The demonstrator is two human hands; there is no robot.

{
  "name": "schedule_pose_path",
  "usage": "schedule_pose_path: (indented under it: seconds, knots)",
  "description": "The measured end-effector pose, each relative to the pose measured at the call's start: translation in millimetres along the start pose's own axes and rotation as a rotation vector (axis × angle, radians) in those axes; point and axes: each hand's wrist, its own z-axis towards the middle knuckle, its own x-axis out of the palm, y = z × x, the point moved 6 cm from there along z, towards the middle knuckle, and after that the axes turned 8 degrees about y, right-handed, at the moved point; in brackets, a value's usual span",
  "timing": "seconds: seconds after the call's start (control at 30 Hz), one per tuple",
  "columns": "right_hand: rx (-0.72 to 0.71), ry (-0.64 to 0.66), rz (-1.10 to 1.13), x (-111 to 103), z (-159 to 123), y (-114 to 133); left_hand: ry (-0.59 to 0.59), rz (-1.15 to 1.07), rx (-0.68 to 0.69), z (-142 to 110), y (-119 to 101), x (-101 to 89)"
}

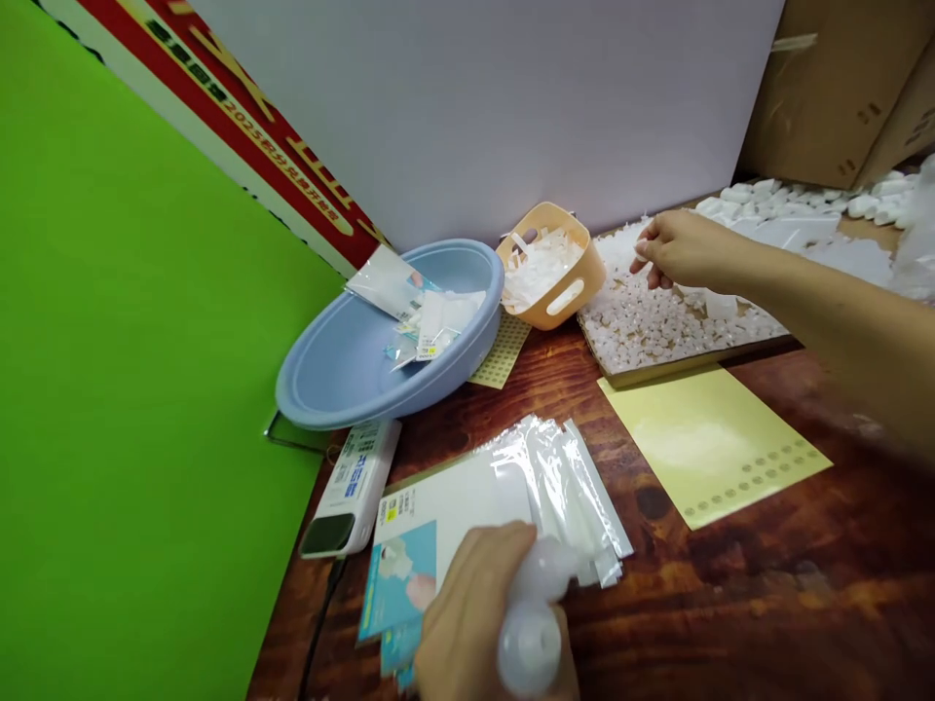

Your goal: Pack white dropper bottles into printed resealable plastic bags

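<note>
At the bottom of the view, my left hand (474, 613) is wrapped round translucent white rounded pieces (532, 645), blurred and of a kind I cannot make out. It is over a stack of clear plastic packets with blue-and-white printed cards (453, 506). Farther off to the right, my right hand (672, 251) is above a shallow cardboard tray (635, 375) heaped with small clear-white plastic pieces (647, 321). Its thumb and fingertips pinch a small whitish bit, too small to name.
A tilted blue basin (328, 380) holds filled packets. Beside it, an orange basket (595, 273) contains white strips. A yellow sticker sheet (701, 438) lies before the tray. A white device (355, 487) with a cable sits at left. Cardboard boxes (833, 88) stand back right.
</note>
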Motion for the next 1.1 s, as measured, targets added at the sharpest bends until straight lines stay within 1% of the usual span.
schedule_pose_path:
  seconds: [0.03,0.07,0.1,0.13,0.17,0.2,0.23,0.3,0.37,0.43,0.57,0.63,0.7,0.77,0.87,0.93,0.97,1.03,1.1]
  knots:
    - [-0.031,-0.024,0.030,3.6,-15.9,6.3,-0.011,-0.069,-0.077,4.1,-0.9,-1.8]
    - [-0.061,-0.047,0.029,9.0,-35.4,14.4,-0.025,-0.110,-0.120,7.8,-3.2,-3.0]
    - [-0.111,-0.079,0.023,15.3,-58.4,24.9,-0.057,-0.157,-0.125,10.6,-5.9,-4.8]
    - [-0.183,-0.111,0.019,22.8,-84.5,37.1,-0.051,-0.202,-0.153,12.3,-5.5,-4.2]
    - [-0.288,-0.151,0.034,30.3,-113.1,50.9,-0.054,-0.248,-0.204,12.1,-1.7,-4.0]
    - [-0.400,-0.164,0.100,38.9,-142.4,63.4,-0.058,-0.300,-0.241,10.5,2.8,-4.5]
    - [-0.493,-0.148,0.174,48.4,-170.3,73.6,-0.040,-0.367,-0.262,8.2,7.2,-4.3]
    - [-0.551,-0.058,0.230,69.9,-214.6,85.5,-0.050,-0.479,-0.282,1.3,14.4,-8.9]
    - [-0.629,0.001,0.184,86.6,-246.2,97.1,-0.073,-0.554,-0.271,-6.1,17.4,-15.8]
    - [-0.697,-0.003,0.082,95.9,-265.7,108.3,-0.097,-0.587,-0.227,-12.8,15.9,-22.7]
    - [-0.771,-0.066,-0.077,104.0,-285.2,126.3,-0.150,-0.591,-0.104,-23.4,9.9,-33.9]
    - [-0.800,-0.076,-0.087,109.9,-290.0,131.1,-0.151,-0.574,-0.088,-26.9,10.7,-36.8]
    - [-0.800,-0.070,-0.079,118.0,-290.3,132.4,-0.117,-0.551,-0.104,-29.4,14.0,-36.7]
    - [-0.741,-0.039,-0.067,127.3,-284.9,130.3,-0.077,-0.522,-0.119,-31.5,17.6,-35.4]
    - [-0.549,0.063,-0.019,139.0,-270.9,121.0,-0.056,-0.469,-0.096,-33.4,20.9,-34.7]
    - [-0.433,0.133,0.042,141.9,-263.5,114.0,-0.045,-0.463,-0.105,-33.0,24.8,-33.6]
    - [-0.409,0.150,0.061,141.3,-261.5,112.1,-0.030,-0.473,-0.127,-32.4,27.7,-32.4]
    - [-0.445,0.140,0.051,137.6,-261.2,113.4,0.012,-0.498,-0.182,-31.0,33.9,-29.3]
    - [-0.542,0.104,-0.046,136.4,-264.4,119.5,0.049,-0.529,-0.203,-30.3,37.2,-27.1]
